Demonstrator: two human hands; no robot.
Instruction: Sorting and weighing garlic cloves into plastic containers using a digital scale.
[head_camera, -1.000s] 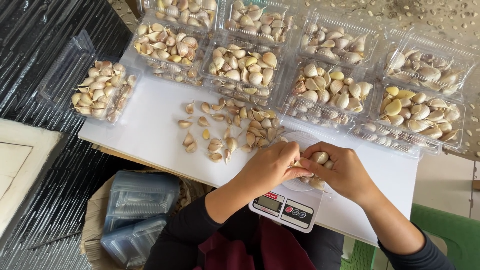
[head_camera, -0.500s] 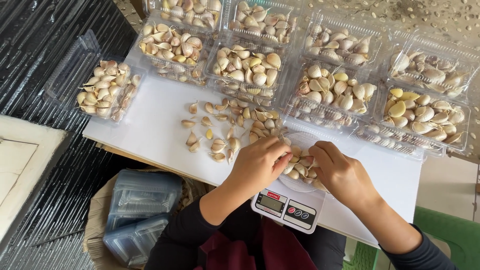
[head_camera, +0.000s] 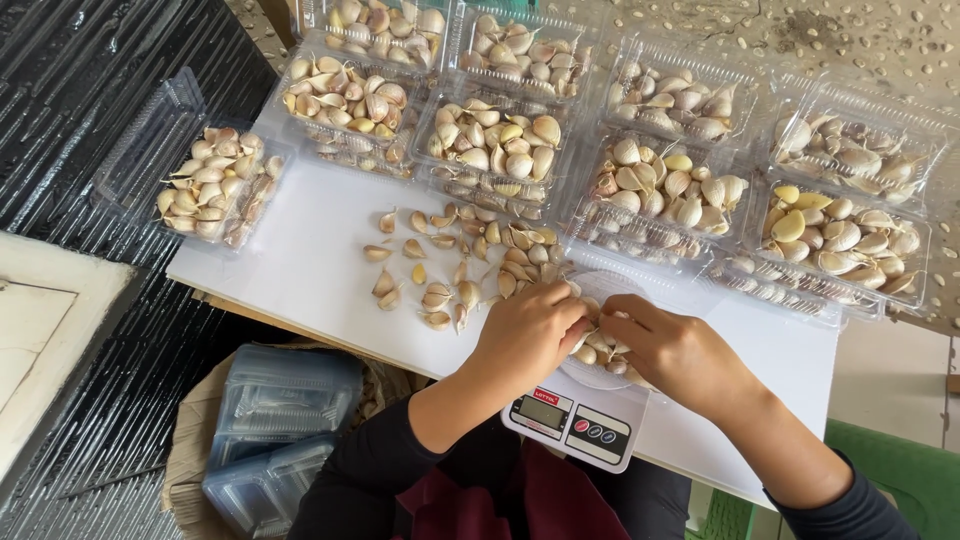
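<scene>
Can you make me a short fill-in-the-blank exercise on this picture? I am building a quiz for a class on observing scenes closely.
1. Both hands, the left hand and the right hand, meet over a small kitchen ____.
2. The loose pile on the white board is made of garlic ____.
3. The filled boxes along the far edge are made of clear ____.
4. The sleeves on both arms are ____ in colour.

Missing words: scale; cloves; plastic; black
</scene>
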